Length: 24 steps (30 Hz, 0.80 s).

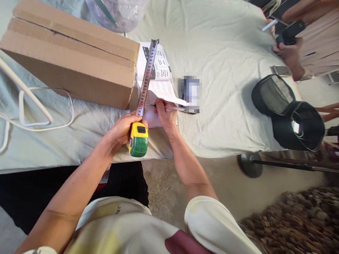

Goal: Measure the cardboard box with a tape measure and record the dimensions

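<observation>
Hidden in head view: The tape measure [139, 140] and right hand [166, 113] covered parts of the printed booklet [158, 87]; a pixelated item [190, 94] just beside it could not be made out.
Cut off: The top edge cropped a plastic tub [120, 16].
Left hand [122, 129]: It gripped the tape measure, blade extended over the booklet beside the cardboard box [79, 63].
Right hand: Its bent fingers pinched a pen [176, 108] over the page.

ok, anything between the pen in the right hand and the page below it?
Nothing visible at the tip of the pen in the right hand; contact with the page is unclear. Just left of the tip, the tape blade of the tape measure in the left hand crosses over the page, covering a strip.
</observation>
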Available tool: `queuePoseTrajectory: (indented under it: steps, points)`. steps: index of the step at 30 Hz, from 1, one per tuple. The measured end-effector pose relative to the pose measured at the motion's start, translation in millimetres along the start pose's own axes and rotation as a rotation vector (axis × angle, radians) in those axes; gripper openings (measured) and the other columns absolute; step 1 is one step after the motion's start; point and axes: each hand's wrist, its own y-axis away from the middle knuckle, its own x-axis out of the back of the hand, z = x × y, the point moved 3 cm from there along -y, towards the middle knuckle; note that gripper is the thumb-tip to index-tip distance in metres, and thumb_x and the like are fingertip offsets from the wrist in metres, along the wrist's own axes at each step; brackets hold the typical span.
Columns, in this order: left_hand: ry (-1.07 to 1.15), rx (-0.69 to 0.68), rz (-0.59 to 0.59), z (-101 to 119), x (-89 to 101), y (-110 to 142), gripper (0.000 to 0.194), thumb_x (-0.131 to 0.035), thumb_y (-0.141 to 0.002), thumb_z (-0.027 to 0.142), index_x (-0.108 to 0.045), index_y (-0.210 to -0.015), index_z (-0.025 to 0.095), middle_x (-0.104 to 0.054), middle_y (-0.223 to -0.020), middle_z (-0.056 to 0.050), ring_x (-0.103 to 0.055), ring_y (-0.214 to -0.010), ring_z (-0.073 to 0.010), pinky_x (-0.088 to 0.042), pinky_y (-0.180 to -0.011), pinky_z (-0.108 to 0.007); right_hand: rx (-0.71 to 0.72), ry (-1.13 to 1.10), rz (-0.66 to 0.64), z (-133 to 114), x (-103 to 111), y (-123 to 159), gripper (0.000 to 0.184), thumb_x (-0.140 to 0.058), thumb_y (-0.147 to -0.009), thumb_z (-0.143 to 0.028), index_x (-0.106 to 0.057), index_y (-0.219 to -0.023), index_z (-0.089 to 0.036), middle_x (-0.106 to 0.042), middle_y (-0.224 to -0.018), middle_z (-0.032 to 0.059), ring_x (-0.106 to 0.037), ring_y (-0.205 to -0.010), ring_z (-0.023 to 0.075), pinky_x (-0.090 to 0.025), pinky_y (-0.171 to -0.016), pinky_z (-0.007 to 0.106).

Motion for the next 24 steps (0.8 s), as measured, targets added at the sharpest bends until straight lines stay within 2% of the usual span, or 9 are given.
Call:
queuePoseTrajectory:
  steps: [3, 7, 13, 19, 24]
  points:
    - [0.001, -0.001, 0.006, 0.5, 0.3, -0.2, 0.01, -0.057, -0.083, 0.014, -0.061, -0.074, 0.016, -0.067, -0.065, -0.005, -0.062, -0.053, -0.0173, -0.053, -0.05, -0.029, 0.049, 0.024, 0.07, -2.4, 1.5, 0.2, 0.037, -0.048, -0.094, -0.039, -0.043, -0.059, -0.027, -0.049, -0.054, -0.0025, -0.048, -0.057, 0.0179, -0.049, -0.07, 0.039]
    - [0.014, 0.007, 0.004, 0.9, 0.1, 0.2, 0.006, -0.057, -0.084, 0.014, -0.06, -0.079, 0.017, -0.067, -0.065, -0.005, -0.062, -0.054, -0.0176, -0.053, -0.05, -0.029, 0.036, 0.03, 0.056, -4.3, 1.0, 1.7, 0.041, -0.048, -0.094, -0.045, -0.043, -0.057, -0.028, -0.049, -0.053, -0.0017, -0.048, -0.056, 0.0177, -0.047, -0.065, 0.036]
    - [0.026, 0.007, 0.008, 1.5, -1.1, 1.2, 0.006, -0.055, -0.085, 0.012, -0.059, -0.086, 0.017, -0.067, -0.064, -0.004, -0.062, -0.054, -0.0178, -0.052, -0.05, -0.029, 0.009, -0.015, 0.055, -3.9, 1.4, 2.0, 0.04, -0.051, -0.092, -0.043, -0.044, -0.057, -0.027, -0.048, -0.053, -0.0022, -0.047, -0.055, 0.0164, -0.047, -0.063, 0.036]
    - [0.029, -0.005, 0.015, -1.0, 1.9, -0.9, 0.012, -0.058, -0.083, 0.013, -0.052, -0.075, 0.02, -0.068, -0.065, -0.005, -0.063, -0.054, -0.0185, -0.053, -0.05, -0.03, -0.054, -0.201, 0.169, -0.7, 7.0, 2.0, 0.032, -0.052, -0.093, -0.049, -0.05, -0.07, -0.027, -0.057, -0.06, -0.0031, -0.056, -0.06, 0.0164, -0.05, -0.066, 0.035]
    - [0.032, -0.029, -0.063, -2.9, 5.4, -0.1, 0.008, -0.062, -0.081, 0.017, -0.057, -0.075, 0.018, -0.067, -0.065, -0.005, -0.061, -0.052, -0.0177, -0.052, -0.049, -0.028, -0.046, -0.277, 0.192, -0.3, 9.1, 3.3, 0.034, -0.058, -0.091, -0.057, -0.058, -0.078, -0.026, -0.063, -0.063, -0.0025, -0.06, -0.062, 0.0157, -0.052, -0.067, 0.033]
